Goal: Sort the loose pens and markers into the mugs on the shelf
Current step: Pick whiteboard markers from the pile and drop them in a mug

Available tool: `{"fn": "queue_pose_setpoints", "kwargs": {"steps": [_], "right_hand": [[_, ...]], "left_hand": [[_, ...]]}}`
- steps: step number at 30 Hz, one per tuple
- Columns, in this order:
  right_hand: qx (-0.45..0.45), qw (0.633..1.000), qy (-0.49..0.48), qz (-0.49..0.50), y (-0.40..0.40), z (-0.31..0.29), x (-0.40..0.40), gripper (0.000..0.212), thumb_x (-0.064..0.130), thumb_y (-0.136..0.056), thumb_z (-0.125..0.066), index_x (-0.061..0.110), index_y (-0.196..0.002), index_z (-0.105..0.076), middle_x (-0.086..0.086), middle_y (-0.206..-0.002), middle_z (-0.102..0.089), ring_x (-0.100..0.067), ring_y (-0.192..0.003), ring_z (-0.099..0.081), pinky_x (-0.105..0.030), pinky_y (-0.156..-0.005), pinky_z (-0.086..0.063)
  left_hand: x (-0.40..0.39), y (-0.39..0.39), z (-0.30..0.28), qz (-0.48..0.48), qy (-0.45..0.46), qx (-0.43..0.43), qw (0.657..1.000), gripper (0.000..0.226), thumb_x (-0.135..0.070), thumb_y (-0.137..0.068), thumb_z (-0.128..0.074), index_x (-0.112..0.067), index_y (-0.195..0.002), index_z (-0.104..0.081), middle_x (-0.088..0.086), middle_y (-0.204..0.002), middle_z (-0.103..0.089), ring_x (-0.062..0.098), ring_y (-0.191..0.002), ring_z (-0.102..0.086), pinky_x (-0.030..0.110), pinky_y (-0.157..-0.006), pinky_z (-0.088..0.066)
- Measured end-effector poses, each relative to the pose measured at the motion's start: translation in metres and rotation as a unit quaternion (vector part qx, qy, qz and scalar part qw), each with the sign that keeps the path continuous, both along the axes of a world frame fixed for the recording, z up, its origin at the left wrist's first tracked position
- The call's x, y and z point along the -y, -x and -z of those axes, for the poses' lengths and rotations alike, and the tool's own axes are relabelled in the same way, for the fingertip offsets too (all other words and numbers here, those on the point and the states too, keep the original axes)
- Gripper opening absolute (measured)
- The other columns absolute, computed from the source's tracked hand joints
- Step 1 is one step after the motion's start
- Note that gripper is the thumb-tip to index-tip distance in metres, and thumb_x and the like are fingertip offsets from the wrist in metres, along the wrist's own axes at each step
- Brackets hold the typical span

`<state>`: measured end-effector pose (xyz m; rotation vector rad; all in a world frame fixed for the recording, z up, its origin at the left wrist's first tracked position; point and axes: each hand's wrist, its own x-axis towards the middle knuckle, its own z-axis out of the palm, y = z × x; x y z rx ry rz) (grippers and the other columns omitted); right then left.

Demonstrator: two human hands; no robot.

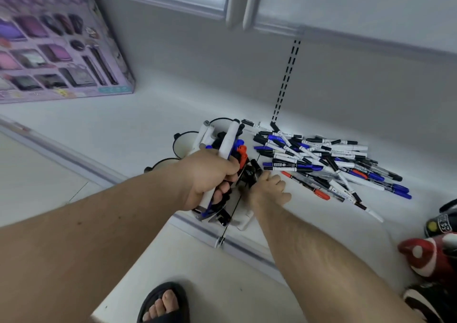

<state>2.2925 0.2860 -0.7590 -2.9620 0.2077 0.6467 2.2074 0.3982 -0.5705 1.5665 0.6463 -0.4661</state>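
While left hand [210, 174] grips slim markers [228, 141] — white-barrelled — loose pile [329, 162] sprawls

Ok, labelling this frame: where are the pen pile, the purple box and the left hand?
pen pile [321, 159], head view, middle of the heap
purple box [57, 50], head view, front face
left hand [210, 174], head view, back of the hand

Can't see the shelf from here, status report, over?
Left hand grips a marker bundle over the mugs. Right hand reaches at the loose pile. Nothing blocking.
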Motion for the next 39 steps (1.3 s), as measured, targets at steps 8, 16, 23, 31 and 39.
{"fn": "queue_pose_setpoints", "kwargs": {"steps": [8,16,23,31,39], "right_hand": [[0.024,0.993,-0.055,-0.101,-0.022,0.000,0.032,0.035,0.020,-0.097,-0.045,0.005,-0.129,-0.046,-0.016,-0.126,-0.056,-0.034,-0.112,-0.057,-0.038,-0.084,-0.047],[-0.039,0.991,-0.049,-0.119,-0.019,-0.013,0.079,0.023,0.025,-0.087,-0.064,0.006,-0.097,-0.056,-0.006,-0.088,-0.061,-0.025,-0.077,-0.056,-0.027,-0.063,-0.045],[-0.117,0.985,-0.102,-0.079,-0.002,-0.015,0.115,0.022,0.028,-0.084,-0.065,0.014,-0.077,-0.049,-0.003,-0.078,-0.055,-0.019,-0.070,-0.055,-0.024,-0.052,-0.040],[-0.090,0.992,-0.030,-0.079,0.036,-0.019,0.159,0.024,0.031,-0.083,-0.062,0.016,-0.094,-0.048,0.001,-0.084,-0.054,-0.020,-0.083,-0.063,-0.029,-0.067,-0.053],[-0.118,0.919,-0.371,0.064,0.060,-0.127,0.154,0.008,0.011,-0.084,-0.065,0.007,-0.082,-0.058,-0.010,-0.067,-0.059,-0.021,-0.053,-0.054,-0.030,-0.053,-0.037]], "left_hand": [[0.004,-0.002,0.001,0.027,-0.013,-0.006,1.000,0.015,-0.015,-0.098,-0.052,-0.016,-0.083,-0.051,0.000,-0.064,-0.050,0.010,-0.045,-0.037,0.018,-0.043,-0.030],[0.012,-0.001,0.005,0.054,-0.020,0.007,0.998,0.021,-0.013,-0.097,-0.052,-0.016,-0.076,-0.050,0.001,-0.066,-0.049,0.012,-0.046,-0.036,0.021,-0.044,-0.030],[0.018,-0.004,0.010,0.097,-0.067,0.019,0.993,0.014,-0.016,-0.090,-0.057,-0.009,-0.079,-0.053,0.014,-0.076,-0.047,0.019,-0.047,-0.035,0.023,-0.042,-0.032],[0.032,0.002,0.009,0.096,-0.056,0.031,0.993,0.017,-0.014,-0.089,-0.057,-0.010,-0.074,-0.050,0.008,-0.065,-0.044,0.015,-0.042,-0.036,0.021,-0.040,-0.032],[0.043,0.011,-0.012,0.068,-0.044,0.095,0.992,0.016,-0.022,-0.092,-0.065,-0.011,-0.089,-0.055,0.003,-0.069,-0.051,0.013,-0.048,-0.040,0.017,-0.037,-0.032]]}}
